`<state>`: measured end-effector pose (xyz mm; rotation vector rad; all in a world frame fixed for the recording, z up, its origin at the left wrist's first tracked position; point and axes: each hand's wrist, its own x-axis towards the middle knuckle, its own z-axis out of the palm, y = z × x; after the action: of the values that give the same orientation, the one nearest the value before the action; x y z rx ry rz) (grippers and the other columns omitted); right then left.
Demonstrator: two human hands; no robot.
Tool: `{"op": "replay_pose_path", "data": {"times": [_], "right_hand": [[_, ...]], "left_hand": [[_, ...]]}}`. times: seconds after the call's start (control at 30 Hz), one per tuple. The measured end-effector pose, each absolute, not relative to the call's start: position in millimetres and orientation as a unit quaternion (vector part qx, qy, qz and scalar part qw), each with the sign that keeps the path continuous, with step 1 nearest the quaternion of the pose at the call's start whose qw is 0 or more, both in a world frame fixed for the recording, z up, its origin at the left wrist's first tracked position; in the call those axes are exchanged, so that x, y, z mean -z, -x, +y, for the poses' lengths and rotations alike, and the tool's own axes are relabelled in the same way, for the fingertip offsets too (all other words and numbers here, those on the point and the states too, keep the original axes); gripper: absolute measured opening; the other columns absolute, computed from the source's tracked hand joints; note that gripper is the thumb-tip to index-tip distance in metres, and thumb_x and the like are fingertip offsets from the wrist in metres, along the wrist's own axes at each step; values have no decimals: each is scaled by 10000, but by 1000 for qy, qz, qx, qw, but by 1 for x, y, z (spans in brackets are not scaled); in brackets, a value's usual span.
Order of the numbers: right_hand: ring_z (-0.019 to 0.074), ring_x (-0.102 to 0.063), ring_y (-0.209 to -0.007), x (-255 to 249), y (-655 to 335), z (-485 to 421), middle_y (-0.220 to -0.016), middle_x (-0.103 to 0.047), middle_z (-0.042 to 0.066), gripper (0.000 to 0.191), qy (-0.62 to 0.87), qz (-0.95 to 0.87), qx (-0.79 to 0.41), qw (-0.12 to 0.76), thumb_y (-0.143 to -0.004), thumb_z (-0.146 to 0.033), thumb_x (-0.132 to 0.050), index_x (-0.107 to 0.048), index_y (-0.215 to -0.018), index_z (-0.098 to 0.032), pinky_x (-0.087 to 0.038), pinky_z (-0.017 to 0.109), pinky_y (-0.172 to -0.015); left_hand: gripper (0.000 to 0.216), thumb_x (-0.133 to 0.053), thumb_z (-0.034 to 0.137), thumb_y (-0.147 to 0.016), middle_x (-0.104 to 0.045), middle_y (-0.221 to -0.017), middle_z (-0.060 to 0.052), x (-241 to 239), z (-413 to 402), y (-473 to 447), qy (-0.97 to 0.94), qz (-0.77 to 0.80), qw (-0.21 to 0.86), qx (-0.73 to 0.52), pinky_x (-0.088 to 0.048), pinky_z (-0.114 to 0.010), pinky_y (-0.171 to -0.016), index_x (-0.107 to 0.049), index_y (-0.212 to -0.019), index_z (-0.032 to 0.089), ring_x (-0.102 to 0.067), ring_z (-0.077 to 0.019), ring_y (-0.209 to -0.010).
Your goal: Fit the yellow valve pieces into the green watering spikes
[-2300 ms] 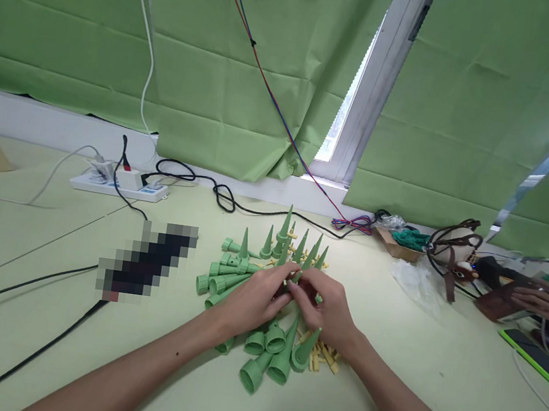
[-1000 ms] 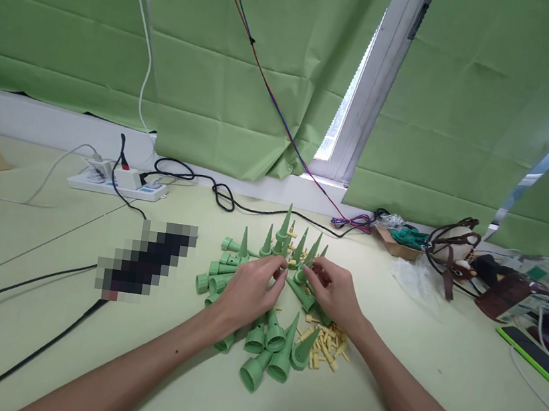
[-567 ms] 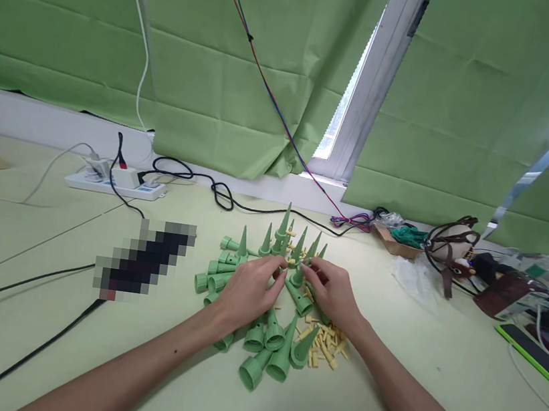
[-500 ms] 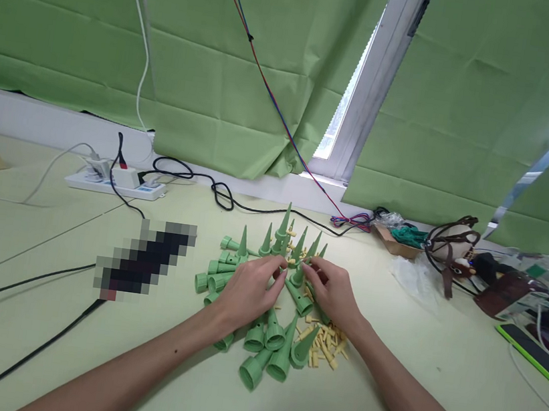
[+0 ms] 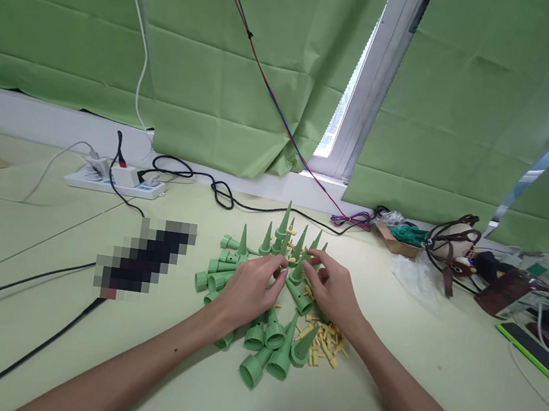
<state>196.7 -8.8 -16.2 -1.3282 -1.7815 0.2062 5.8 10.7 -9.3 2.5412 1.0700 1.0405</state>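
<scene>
My left hand (image 5: 254, 285) is closed, thumb and index finger pinched at the narrow end of a green plastic spike (image 5: 299, 298). That spike lies slanted, its wide end toward the lower right. Above its wide end is my right hand (image 5: 333, 286), with thumb and index apart beside an upright green spike (image 5: 297, 272); I see nothing between them. More green spikes (image 5: 279, 361) with hollow, ribbed ends lie in front of and left of the hands. Behind them, several stand point up, some with small yellow fittings. A heap of yellow fittings (image 5: 328, 344) lies below my right wrist.
A blurred-out dark object (image 5: 146, 259) with black cables lies to the left. A white power strip (image 5: 115, 184) is behind it. At right are a plastic bag (image 5: 414, 278), a small cardboard box (image 5: 396, 242), a strapped bag (image 5: 455, 249) and a green-edged phone (image 5: 537, 358).
The index finger of my right hand has lifted slightly, widening the gap from the thumb. My left hand and the spikes stay in place.
</scene>
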Motion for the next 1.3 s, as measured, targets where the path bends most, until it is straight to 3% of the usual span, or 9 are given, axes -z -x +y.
{"op": "replay_pose_path", "data": {"times": [0.57, 0.73, 0.87, 1.0, 1.3], "right_hand": [[105, -496, -505, 19, -201, -6, -974, -674, 64, 247, 526, -729, -87, 429, -969, -278, -447, -586, -1148, -183, -403, 256, -518], [101, -460, -502, 13, -200, -10, -811, -647, 18, 145, 535, -719, -48, 440, -945, -299, -500, -588, -930, -185, -388, 250, -537], [129, -506, -569, 11, -196, -14, -674, -606, -7, 179, 534, -763, -31, 362, -901, -320, -565, -579, -772, -195, -370, 250, -565], [135, -515, -592, 13, -193, -16, -681, -617, -12, 183, 557, -788, -26, 260, -838, -346, -635, -579, -739, -202, -317, 245, -548], [130, -475, -580, 17, -191, -17, -661, -590, -22, 199, 575, -792, -23, 204, -804, -334, -661, -529, -724, -207, -248, 244, -524]], "left_hand": [[130, -466, 221, -949, -662, -865, -31, 11, 11, -6, -862, 357, 95, -348, -452, -292, -641, -587, -975, 183, -607, -179, -742], [139, -454, 218, -952, -661, -857, -35, 11, 10, -5, -862, 352, 100, -350, -450, -293, -645, -587, -967, 181, -606, -178, -734], [139, -448, 217, -952, -660, -854, -37, 11, 9, -5, -863, 354, 102, -346, -453, -298, -657, -582, -950, 179, -605, -182, -744], [135, -448, 212, -950, -660, -861, -37, 9, 10, -6, -862, 355, 105, -345, -451, -293, -656, -581, -949, 184, -609, -183, -752], [138, -451, 220, -948, -656, -848, -30, 11, 10, -6, -862, 360, 111, -340, -449, -287, -660, -585, -956, 186, -607, -182, -752]]}}
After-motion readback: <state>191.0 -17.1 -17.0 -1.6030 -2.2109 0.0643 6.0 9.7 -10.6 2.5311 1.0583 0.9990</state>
